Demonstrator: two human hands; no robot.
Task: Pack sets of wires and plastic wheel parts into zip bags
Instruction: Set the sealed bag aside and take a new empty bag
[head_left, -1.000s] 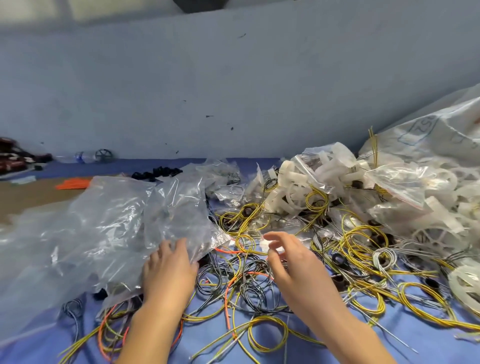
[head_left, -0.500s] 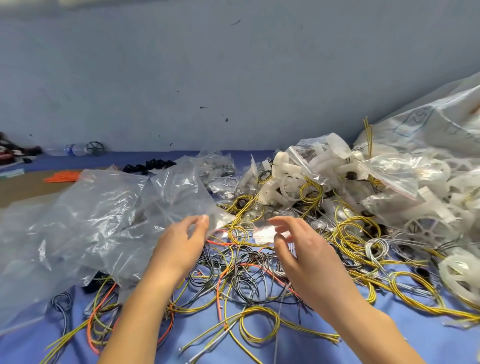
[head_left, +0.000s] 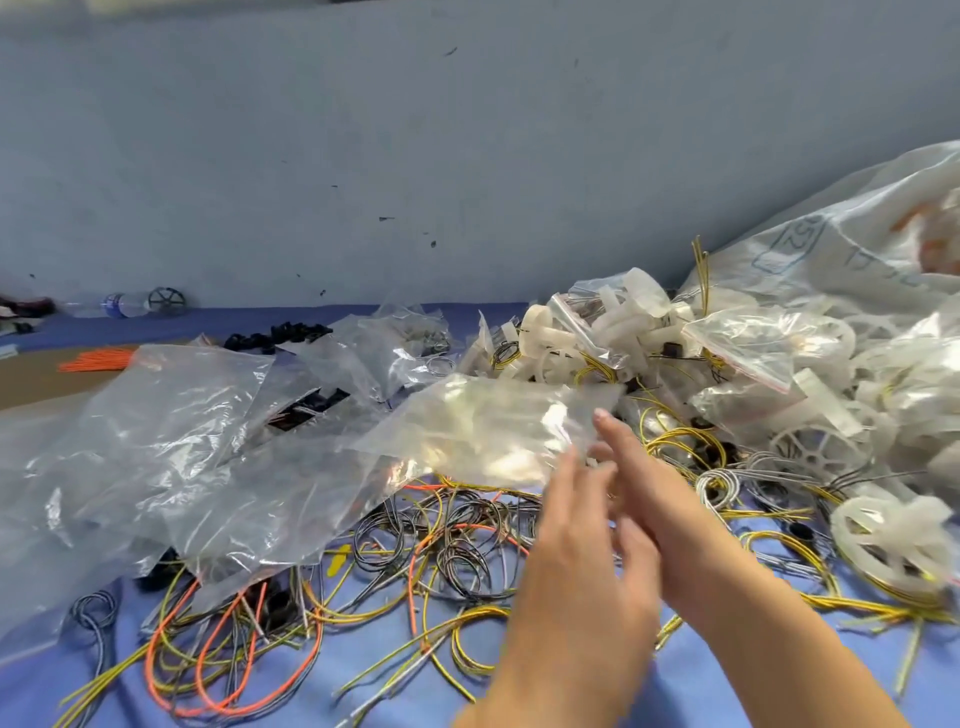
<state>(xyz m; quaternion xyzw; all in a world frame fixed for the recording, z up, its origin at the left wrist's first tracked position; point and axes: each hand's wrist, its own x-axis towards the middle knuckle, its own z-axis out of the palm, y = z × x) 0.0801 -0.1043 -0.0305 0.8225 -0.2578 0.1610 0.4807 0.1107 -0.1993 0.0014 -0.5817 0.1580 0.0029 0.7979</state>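
Zip bag: a small clear zip bag (head_left: 488, 431) is up off the table, tilted over the wires, with its right edge at the fingers of both hands.
Left hand: the left hand (head_left: 579, 525) reaches up from below with fairly straight fingers, tips at the bag's lower right edge. It is blurred, so I cannot tell whether it pinches the bag.
Right hand: the right hand (head_left: 649, 488) sits just behind the left, forefinger stretched over the bag's corner. Its hold is just as blurred, and I cannot tell.
Hands: close together, overlapping from here.
Wires: loose wires (head_left: 447, 535) in yellow, grey and orange coils lie tangled on the blue table (head_left: 691, 691), under the bag and hands.
Wheels: white wheels (head_left: 893, 540) lie right of the hands, among yellow coils.
Filled bags: a heap of filled bags (head_left: 748, 348) is piled behind the wheels, beside a big sack (head_left: 857, 249).
Clear plastic: crumpled clear plastic (head_left: 156, 441) is spread out on the left.
Far left: a bottle (head_left: 119, 304) lies by the wall, with black parts (head_left: 275, 332) nearer.
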